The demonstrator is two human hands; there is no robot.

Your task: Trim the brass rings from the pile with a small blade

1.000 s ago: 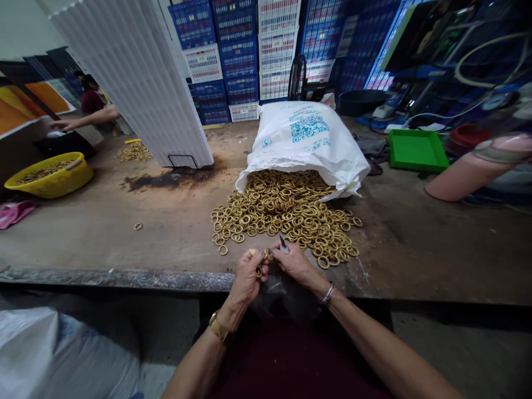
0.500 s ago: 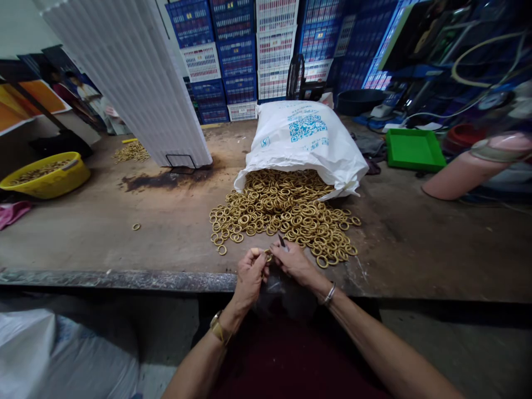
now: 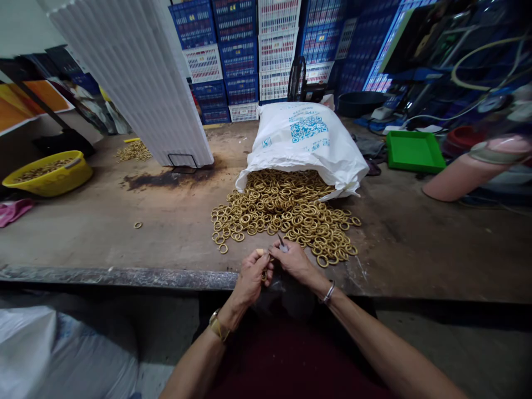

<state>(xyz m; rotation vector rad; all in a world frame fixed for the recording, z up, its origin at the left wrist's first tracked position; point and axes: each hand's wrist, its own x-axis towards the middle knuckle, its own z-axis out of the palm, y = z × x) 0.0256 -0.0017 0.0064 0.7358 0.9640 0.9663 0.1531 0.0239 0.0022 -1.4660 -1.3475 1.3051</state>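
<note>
My left hand (image 3: 251,275) is closed on a brass-coloured ring (image 3: 264,275), part of which shows between the fingers. Close against it, my right hand (image 3: 296,262) grips a small knife (image 3: 282,243) whose dark pointed blade sticks up past the fingers. The fingertips of both hands meet just above the table's front edge, and what lies between them is mostly hidden. Beyond the hands spreads a heap of brass-coloured rings (image 3: 286,213), spilling from the mouth of a white woven sack (image 3: 301,147) that lies on its side.
A yellow basin (image 3: 47,183) of small brass-coloured pieces stands on the wooden table (image 3: 174,233) at left. One loose ring (image 3: 138,225) lies apart. A white corrugated panel (image 3: 137,83) leans behind. At right are a green tray (image 3: 415,152) and a pink bottle (image 3: 455,174).
My left hand has turned slightly; the ring seen at its fingertips before now shows lower, among the curled fingers. The right hand still holds the knife in about the same place.
</note>
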